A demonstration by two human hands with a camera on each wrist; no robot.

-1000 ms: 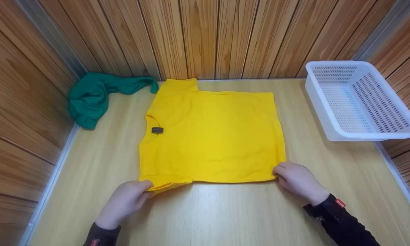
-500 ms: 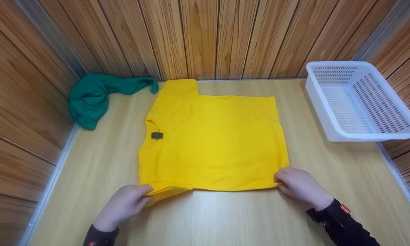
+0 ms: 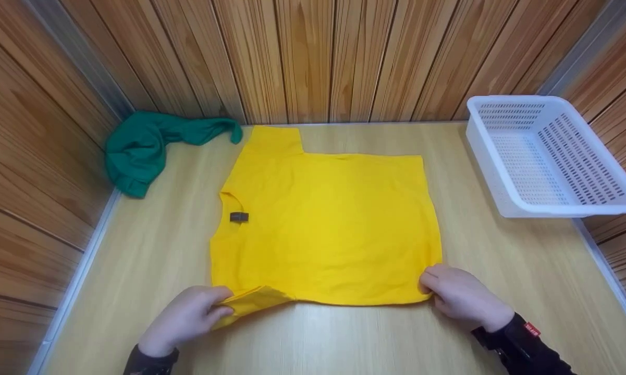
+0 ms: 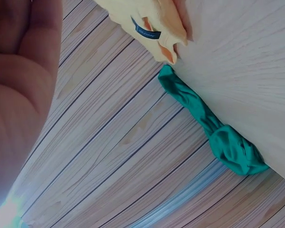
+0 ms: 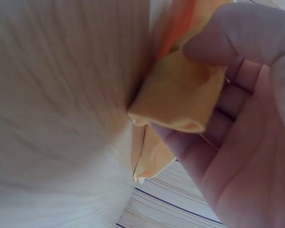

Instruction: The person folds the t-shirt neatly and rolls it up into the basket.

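Shirt (image 3: 333, 224) of yellow fabric, short-sleeved, spread centrally on pale wood-grain table (image 3: 354, 344). Left hand (image 3: 184, 316) pinches nearer sleeve (image 3: 255, 302) at seven o'clock, firmness hard to judge; right hand (image 3: 463, 293) pinches hem corner (image 5: 180, 104) at five. Even, low tension should prevent creases.

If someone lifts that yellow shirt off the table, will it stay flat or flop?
The yellow shirt will probably flop: its near sleeve bends in the left grip. It looks light, since the cloth seems thin at the hem corner. Pushed, it would likely bunch rather than roll, as it lies spread on the table.
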